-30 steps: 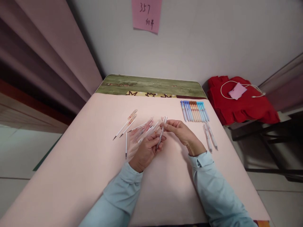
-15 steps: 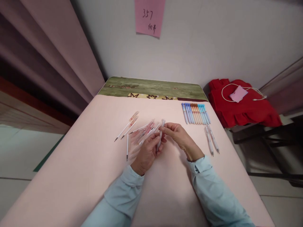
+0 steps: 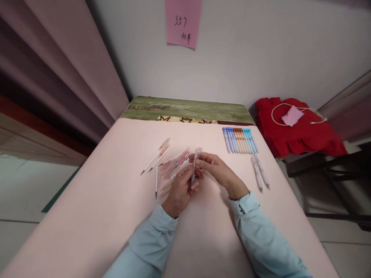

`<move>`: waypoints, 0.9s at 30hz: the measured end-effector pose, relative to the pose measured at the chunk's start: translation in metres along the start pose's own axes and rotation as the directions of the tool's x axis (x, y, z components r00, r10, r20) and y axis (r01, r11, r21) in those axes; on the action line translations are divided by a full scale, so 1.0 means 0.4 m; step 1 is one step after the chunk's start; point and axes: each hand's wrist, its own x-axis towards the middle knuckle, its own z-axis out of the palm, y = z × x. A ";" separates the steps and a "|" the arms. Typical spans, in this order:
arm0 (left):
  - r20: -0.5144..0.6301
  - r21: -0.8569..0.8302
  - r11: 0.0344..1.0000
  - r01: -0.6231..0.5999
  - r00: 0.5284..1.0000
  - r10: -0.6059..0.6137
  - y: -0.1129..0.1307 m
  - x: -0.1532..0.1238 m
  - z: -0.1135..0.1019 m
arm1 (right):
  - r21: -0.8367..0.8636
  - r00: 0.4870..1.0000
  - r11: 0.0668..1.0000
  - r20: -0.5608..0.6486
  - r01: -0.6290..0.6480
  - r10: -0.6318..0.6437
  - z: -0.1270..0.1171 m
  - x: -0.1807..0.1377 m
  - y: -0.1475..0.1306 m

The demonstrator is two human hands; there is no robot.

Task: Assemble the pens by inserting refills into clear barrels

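Observation:
My left hand (image 3: 183,189) is closed round the lower part of a clear-and-white pen (image 3: 196,156), which stands nearly upright over the table. My right hand (image 3: 216,168) pinches the same pen near its upper end, thumb on the near side. Fingers hide much of the barrel. Just beyond and left of my hands lies a loose pile of pinkish clear pen parts (image 3: 176,162) with white refills among them. A single white refill with a dark tip (image 3: 156,181) lies left of the pile. Two refills with clear, orange-patterned tops (image 3: 160,155) rest further left.
A row of blue, brown and turquoise-topped pens (image 3: 239,141) lies at the far right of the pink-covered table (image 3: 124,224). Two whitish pens (image 3: 260,173) lie below it. A red cloth (image 3: 301,139) with a white cable stands beyond the right edge.
My right fingers have shifted slightly left and wrapped further around the upper pen. The pen is a little more upright. Loose parts on the table look unmoved.

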 end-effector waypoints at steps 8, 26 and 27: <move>0.001 0.017 1.000 0.003 1.000 -0.003 -0.004 -0.002 0.010 | 0.041 0.997 0.997 -0.050 -0.060 0.062 -0.007 0.003 0.017; -0.010 0.083 0.995 -0.063 0.998 0.064 -0.015 -0.006 0.010 | 0.099 0.998 0.994 0.035 -0.051 0.048 -0.022 0.000 0.010; -0.005 0.090 0.993 -0.074 0.997 0.074 -0.014 -0.008 0.012 | 0.100 0.998 0.993 0.027 -0.057 0.054 -0.021 0.000 0.012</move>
